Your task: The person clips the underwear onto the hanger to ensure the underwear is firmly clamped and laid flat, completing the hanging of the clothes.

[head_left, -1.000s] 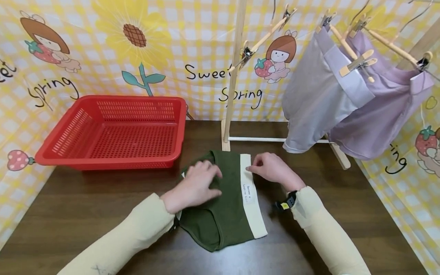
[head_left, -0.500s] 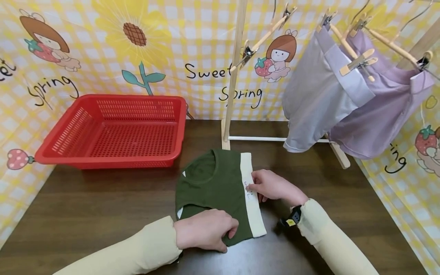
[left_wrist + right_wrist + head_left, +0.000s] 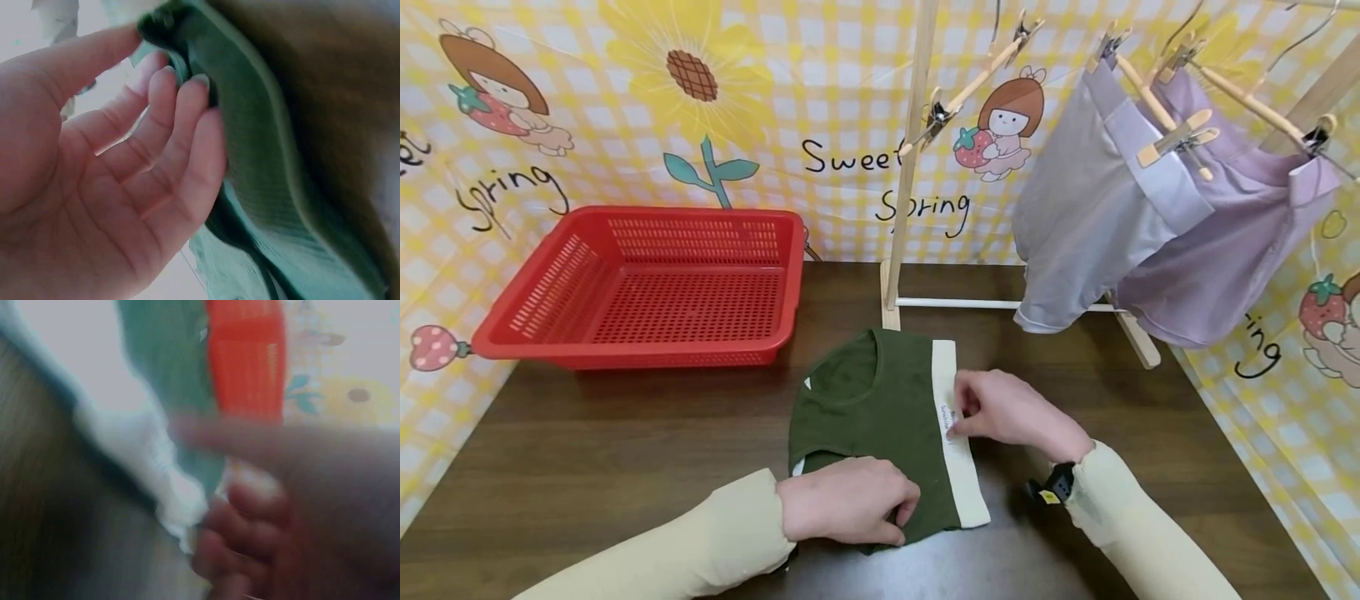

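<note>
Dark green underpants with a white lettered waistband lie on the table, waistband toward the right. My left hand pinches their near side edge. In the left wrist view the thumb and curled fingertips of that hand meet the green cloth, whose edge lifts into a fold. At the middle of the waistband, my right hand holds the white band between thumb and fingers. The right wrist view is blurred, but the waistband looks bunched beside the fingers of that hand.
A red plastic basket stands at the back left. Behind the underpants rises a wooden rack with clip hangers. One hanger bears nothing; grey shorts and lilac shorts hang at the right.
My left hand has gone from the middle of the underpants to their near edge. My right hand has slid toward me along the waistband. The underpants have shifted slightly right.
</note>
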The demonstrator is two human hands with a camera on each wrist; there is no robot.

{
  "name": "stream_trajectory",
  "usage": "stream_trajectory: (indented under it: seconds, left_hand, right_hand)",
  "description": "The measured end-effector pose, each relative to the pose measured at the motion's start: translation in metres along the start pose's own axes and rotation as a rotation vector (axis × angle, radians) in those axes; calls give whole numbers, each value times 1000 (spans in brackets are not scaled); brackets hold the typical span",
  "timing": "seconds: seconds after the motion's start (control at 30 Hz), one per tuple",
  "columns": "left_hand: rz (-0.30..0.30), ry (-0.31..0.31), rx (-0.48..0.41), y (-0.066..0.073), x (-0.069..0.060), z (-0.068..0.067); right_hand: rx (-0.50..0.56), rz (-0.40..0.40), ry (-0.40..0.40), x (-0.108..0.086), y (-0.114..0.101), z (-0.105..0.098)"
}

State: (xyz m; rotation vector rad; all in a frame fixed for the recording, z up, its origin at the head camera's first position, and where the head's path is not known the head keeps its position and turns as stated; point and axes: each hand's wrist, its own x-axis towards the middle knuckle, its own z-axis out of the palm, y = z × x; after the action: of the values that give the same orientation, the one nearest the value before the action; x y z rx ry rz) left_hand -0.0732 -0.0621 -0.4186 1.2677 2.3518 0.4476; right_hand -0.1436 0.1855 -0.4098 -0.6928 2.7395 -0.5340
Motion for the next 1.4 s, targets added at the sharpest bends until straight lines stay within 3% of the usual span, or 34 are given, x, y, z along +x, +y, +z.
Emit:
stream_trajectory:
  seconds: [0.07,0.17,0.43,0.5,0.57,0.63,0.7,0.83,0.9,0.97,1.1,1.23,1.4]
  left_hand:
    - [-28,2,4,-2,-1,-1]
    - [-52,-2,13,-5,-2,-1]
    - [-30,-36,60,0,-4,-4]
    - [-17,16,79,-3,0,-11]
    - [-24,123,133,-12,7,-20]
    - [-86,203,202,-25,14,-28]
    - [-183,209,267,-37,20,-33]
    - [-345,58,310,-52,24,-36]
    - [-378,15,319,-55,23,-36]
    - [-397,10,330,-55,22,-37]
    - [-411,27,353,-54,19,-38]
    - [-388,58,320,-55,18,-37]
    - [-321,203,223,-61,20,-46]
  right_hand:
    - [0,-108,-70,-5,-5,1]
    - [-41,-177,-143,-9,-10,8]
    - [-118,-260,-98,-10,-16,16]
    - [-113,-264,-71,-8,-15,13]
    - [-106,-259,-24,-5,-13,8]
    - [-81,-236,2,-1,-11,4]
    - [-61,-217,-7,3,-7,4]
    - [-56,-185,-109,10,-2,10]
    - [-82,-179,-130,11,1,10]
    - [-101,-169,-138,12,2,9]
    - [-102,-175,-141,12,3,7]
    - [-73,-192,-148,12,4,9]
    - [-30,-177,-130,11,5,11]
